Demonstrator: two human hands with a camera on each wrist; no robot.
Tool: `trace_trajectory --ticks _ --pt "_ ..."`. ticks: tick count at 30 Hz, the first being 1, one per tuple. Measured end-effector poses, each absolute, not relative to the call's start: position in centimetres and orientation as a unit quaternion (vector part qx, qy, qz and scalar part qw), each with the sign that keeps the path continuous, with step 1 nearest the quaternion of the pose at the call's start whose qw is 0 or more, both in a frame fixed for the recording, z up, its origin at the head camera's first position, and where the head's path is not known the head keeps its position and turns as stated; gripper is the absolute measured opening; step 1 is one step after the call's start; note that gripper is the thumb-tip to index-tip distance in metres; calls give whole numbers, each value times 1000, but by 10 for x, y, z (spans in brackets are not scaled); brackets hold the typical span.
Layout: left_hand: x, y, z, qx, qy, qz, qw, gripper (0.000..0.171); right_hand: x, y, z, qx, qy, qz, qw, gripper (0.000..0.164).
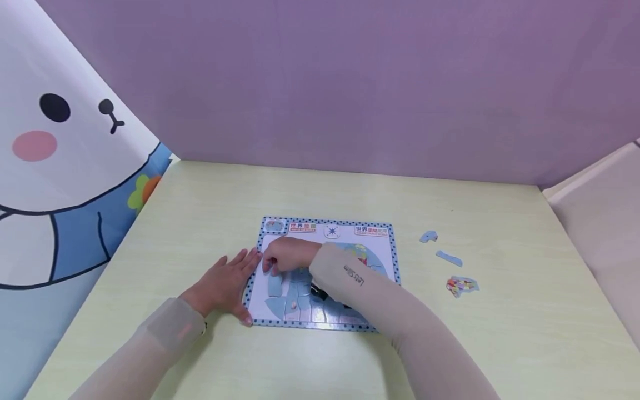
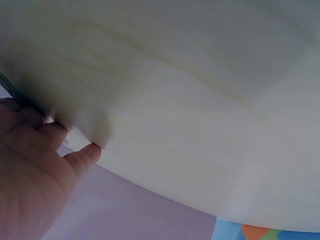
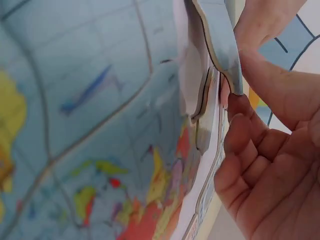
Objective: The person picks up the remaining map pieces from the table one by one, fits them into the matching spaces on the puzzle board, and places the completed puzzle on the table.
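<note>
A world-map jigsaw puzzle (image 1: 320, 325) with a dotted border lies on the table, part of its map filled in. My left hand (image 1: 225, 286) rests at its left edge with fingers spread; in the left wrist view this hand (image 2: 40, 155) touches the edge. Over the upper left of the board, my right hand (image 1: 287, 255) bends down. A pale blue puzzle piece (image 3: 220, 42) is pinched between thumb and fingers of the right hand (image 3: 270, 150) in the right wrist view, tilted up from the white backing. My right forearm hides much of the map's middle.
To the right of the board lie three loose pieces: a small blue one (image 1: 429, 236), a narrow blue strip (image 1: 449, 258) and a multicoloured one (image 1: 462, 285). A purple panel (image 1: 350, 89) stands behind the table (image 1: 200, 194), a cartoon-printed cloth (image 1: 75, 183) at left.
</note>
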State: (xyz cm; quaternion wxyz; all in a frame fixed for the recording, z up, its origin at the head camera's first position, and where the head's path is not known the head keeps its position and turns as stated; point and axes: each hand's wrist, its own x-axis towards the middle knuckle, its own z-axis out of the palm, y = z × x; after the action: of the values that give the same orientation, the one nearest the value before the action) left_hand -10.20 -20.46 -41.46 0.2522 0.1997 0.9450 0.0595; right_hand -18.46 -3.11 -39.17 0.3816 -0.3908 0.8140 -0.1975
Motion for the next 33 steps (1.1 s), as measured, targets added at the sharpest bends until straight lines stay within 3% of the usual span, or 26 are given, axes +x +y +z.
trace_trajectory --ticks 9,24,33 --pt "-103 -203 -413 201 943 64 258 133 -186 -35 -392 -368 810 -235 391 18" --pt "-103 -204 -413 204 945 65 248 132 -196 -13 -398 -307 865 -214 335 12" --pt "-101 -203 -412 207 945 68 244 132 -197 -18 -403 -307 891 -157 296 27"
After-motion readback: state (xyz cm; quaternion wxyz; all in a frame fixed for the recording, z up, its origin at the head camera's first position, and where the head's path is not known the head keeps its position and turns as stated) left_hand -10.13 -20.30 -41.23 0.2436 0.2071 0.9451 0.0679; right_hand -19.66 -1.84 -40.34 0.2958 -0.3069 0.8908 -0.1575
